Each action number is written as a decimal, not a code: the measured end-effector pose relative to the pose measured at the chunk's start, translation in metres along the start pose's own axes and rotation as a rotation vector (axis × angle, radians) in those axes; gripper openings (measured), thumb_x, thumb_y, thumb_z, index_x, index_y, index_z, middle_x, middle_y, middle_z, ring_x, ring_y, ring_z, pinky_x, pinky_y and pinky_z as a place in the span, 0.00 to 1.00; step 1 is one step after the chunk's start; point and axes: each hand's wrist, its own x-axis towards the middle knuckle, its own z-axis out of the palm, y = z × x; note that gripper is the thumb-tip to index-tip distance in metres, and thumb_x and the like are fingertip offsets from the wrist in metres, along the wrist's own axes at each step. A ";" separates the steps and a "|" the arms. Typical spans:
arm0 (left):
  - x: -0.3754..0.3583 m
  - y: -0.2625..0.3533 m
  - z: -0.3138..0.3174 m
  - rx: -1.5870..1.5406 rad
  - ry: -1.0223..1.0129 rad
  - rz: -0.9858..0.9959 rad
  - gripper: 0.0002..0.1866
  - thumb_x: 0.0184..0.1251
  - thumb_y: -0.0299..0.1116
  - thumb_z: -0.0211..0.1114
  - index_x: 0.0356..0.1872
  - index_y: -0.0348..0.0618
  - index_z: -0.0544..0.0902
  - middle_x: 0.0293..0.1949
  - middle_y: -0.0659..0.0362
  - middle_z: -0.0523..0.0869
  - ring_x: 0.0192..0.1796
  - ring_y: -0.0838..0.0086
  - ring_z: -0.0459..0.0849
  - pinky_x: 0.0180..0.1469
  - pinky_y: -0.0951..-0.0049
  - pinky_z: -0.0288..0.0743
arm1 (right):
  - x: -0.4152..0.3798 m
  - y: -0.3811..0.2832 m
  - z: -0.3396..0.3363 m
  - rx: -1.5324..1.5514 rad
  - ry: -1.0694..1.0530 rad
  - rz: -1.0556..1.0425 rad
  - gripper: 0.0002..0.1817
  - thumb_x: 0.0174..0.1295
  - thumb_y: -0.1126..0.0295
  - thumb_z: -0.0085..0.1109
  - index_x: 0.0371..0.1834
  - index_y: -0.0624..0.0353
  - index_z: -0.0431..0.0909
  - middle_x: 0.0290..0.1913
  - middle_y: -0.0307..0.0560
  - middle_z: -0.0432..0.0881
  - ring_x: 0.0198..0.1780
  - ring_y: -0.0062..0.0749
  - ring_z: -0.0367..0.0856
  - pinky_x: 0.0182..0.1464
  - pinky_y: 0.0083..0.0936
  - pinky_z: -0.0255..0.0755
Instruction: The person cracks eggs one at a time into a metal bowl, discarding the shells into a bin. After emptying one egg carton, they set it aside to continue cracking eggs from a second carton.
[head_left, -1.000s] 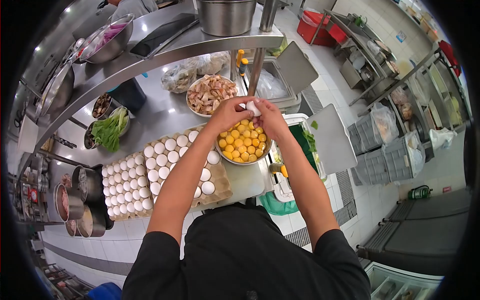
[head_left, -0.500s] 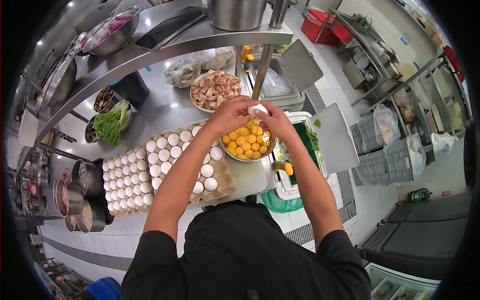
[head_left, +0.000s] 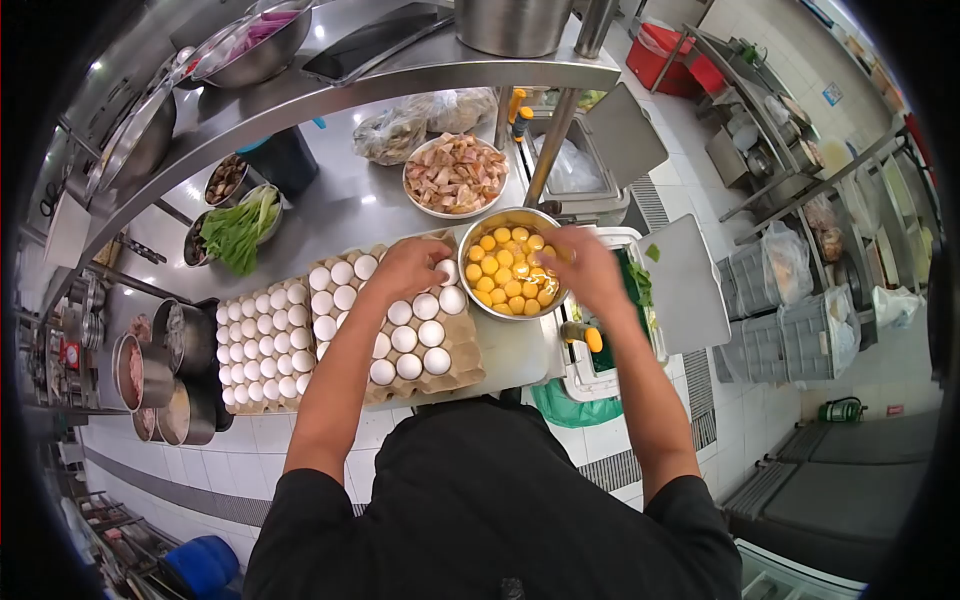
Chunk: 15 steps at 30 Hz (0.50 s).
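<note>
Over the back right corner of the nearer egg carton (head_left: 465, 358), my left hand (head_left: 408, 270) curls its fingers and thumb around a white egg (head_left: 446, 271). Beside it stands a metal bowl (head_left: 468, 293) full of raw eggs, whose yellow yolks (head_left: 510, 265) show whole. My right hand (head_left: 590, 266) is at the bowl's right rim, smeared by motion, and its fingers are unclear. Several white eggs (head_left: 404, 340) sit in the carton beneath my left forearm, which hides part of the rows.
A second carton of eggs (head_left: 262, 345) adjoins on the left. Behind the bowl are chopped meat in a round bowl (head_left: 455, 177) and a shelf post (head_left: 552, 150). Leafy greens (head_left: 240, 235) lie farther left. To the right stands a white bin (head_left: 575, 385) with a yellow-handled tool (head_left: 592, 340).
My hands have parted from the white egg they held together above the bowl. The left moved to an egg in the carton; the right shifted to the bowl's right side.
</note>
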 end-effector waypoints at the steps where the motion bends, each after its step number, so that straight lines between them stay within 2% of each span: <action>1: 0.001 -0.004 0.000 -0.155 0.005 -0.059 0.23 0.57 0.31 0.71 0.56 0.42 0.84 0.46 0.55 0.89 0.43 0.68 0.85 0.53 0.71 0.78 | 0.001 -0.018 0.016 -0.009 -0.054 -0.135 0.20 0.60 0.59 0.70 0.52 0.55 0.86 0.49 0.46 0.87 0.55 0.44 0.82 0.58 0.36 0.75; 2: 0.003 -0.017 -0.001 -0.155 0.007 -0.060 0.23 0.57 0.31 0.71 0.56 0.42 0.84 0.46 0.55 0.89 0.43 0.68 0.85 0.53 0.71 0.78 | 0.002 -0.029 0.037 -0.061 -0.128 -0.269 0.18 0.58 0.60 0.70 0.50 0.54 0.86 0.49 0.45 0.86 0.55 0.43 0.82 0.63 0.40 0.71; 3: 0.007 -0.037 -0.004 -0.449 0.067 -0.050 0.22 0.57 0.30 0.71 0.55 0.41 0.84 0.45 0.56 0.88 0.45 0.70 0.85 0.52 0.71 0.79 | 0.003 -0.034 0.060 -0.113 -0.202 -0.403 0.17 0.56 0.62 0.70 0.48 0.53 0.86 0.49 0.44 0.86 0.56 0.43 0.81 0.69 0.44 0.66; 4: 0.007 -0.048 -0.006 -0.744 0.129 -0.041 0.20 0.58 0.29 0.70 0.54 0.40 0.85 0.44 0.58 0.88 0.46 0.72 0.86 0.52 0.72 0.80 | 0.000 -0.041 0.079 -0.111 -0.206 -0.406 0.17 0.56 0.62 0.70 0.48 0.53 0.86 0.49 0.44 0.86 0.56 0.43 0.81 0.69 0.44 0.66; 5: -0.004 -0.035 -0.020 -0.793 0.266 -0.072 0.18 0.61 0.26 0.66 0.54 0.37 0.83 0.42 0.60 0.86 0.45 0.74 0.84 0.51 0.73 0.80 | -0.003 -0.048 0.097 -0.242 -0.207 -0.525 0.16 0.54 0.62 0.70 0.46 0.53 0.86 0.47 0.43 0.86 0.56 0.41 0.81 0.72 0.48 0.61; 6: -0.005 -0.037 -0.023 -0.972 0.343 -0.076 0.16 0.64 0.27 0.62 0.54 0.38 0.82 0.40 0.60 0.85 0.43 0.74 0.84 0.47 0.73 0.80 | -0.004 -0.050 0.112 -0.373 -0.205 -0.645 0.16 0.53 0.63 0.69 0.45 0.53 0.85 0.45 0.42 0.85 0.56 0.39 0.81 0.75 0.52 0.55; 7: -0.006 -0.038 -0.026 -1.152 0.419 -0.078 0.15 0.67 0.28 0.59 0.53 0.40 0.81 0.39 0.59 0.85 0.40 0.74 0.83 0.44 0.72 0.80 | -0.004 -0.046 0.128 -0.373 -0.207 -0.653 0.16 0.53 0.63 0.69 0.45 0.53 0.85 0.45 0.42 0.85 0.56 0.39 0.81 0.75 0.52 0.55; 8: -0.009 -0.040 -0.029 -1.155 0.426 -0.075 0.15 0.67 0.28 0.59 0.53 0.40 0.81 0.39 0.59 0.85 0.40 0.74 0.83 0.44 0.72 0.80 | -0.002 -0.040 0.141 -0.478 -0.212 -0.698 0.16 0.52 0.63 0.69 0.45 0.53 0.84 0.44 0.43 0.85 0.56 0.39 0.81 0.76 0.55 0.51; 9: -0.012 -0.044 -0.033 -1.237 0.431 -0.070 0.13 0.69 0.31 0.56 0.51 0.41 0.80 0.37 0.59 0.84 0.36 0.74 0.81 0.39 0.72 0.78 | -0.001 -0.041 0.142 -0.585 -0.216 -0.741 0.16 0.52 0.63 0.69 0.44 0.53 0.84 0.43 0.43 0.84 0.55 0.40 0.81 0.77 0.58 0.48; 10: -0.014 -0.046 -0.035 -1.320 0.434 -0.065 0.12 0.71 0.34 0.53 0.50 0.42 0.78 0.36 0.58 0.83 0.32 0.74 0.80 0.35 0.72 0.76 | 0.001 -0.041 0.141 -0.590 -0.217 -0.745 0.16 0.52 0.63 0.69 0.44 0.53 0.84 0.43 0.43 0.84 0.55 0.40 0.81 0.77 0.58 0.48; 12: -0.020 -0.047 -0.036 -1.390 0.457 -0.106 0.12 0.72 0.37 0.52 0.48 0.43 0.78 0.35 0.57 0.83 0.29 0.74 0.78 0.32 0.72 0.74 | 0.000 -0.045 0.134 -0.574 -0.269 -0.736 0.17 0.52 0.64 0.69 0.46 0.52 0.83 0.44 0.43 0.83 0.54 0.39 0.81 0.72 0.51 0.61; 13: -0.022 -0.048 -0.036 -1.456 0.476 -0.148 0.12 0.74 0.40 0.51 0.46 0.45 0.78 0.34 0.57 0.82 0.26 0.73 0.75 0.30 0.71 0.72 | 0.000 -0.052 0.124 -0.575 -0.270 -0.736 0.17 0.52 0.64 0.69 0.46 0.52 0.83 0.44 0.43 0.83 0.54 0.39 0.81 0.72 0.51 0.61; 15: -0.022 -0.056 -0.033 -1.550 0.476 -0.174 0.11 0.74 0.39 0.52 0.47 0.45 0.78 0.34 0.57 0.83 0.26 0.73 0.77 0.29 0.72 0.73 | 0.000 -0.060 0.102 -0.158 -0.412 -0.586 0.17 0.56 0.64 0.68 0.47 0.57 0.81 0.47 0.49 0.81 0.56 0.44 0.81 0.62 0.45 0.72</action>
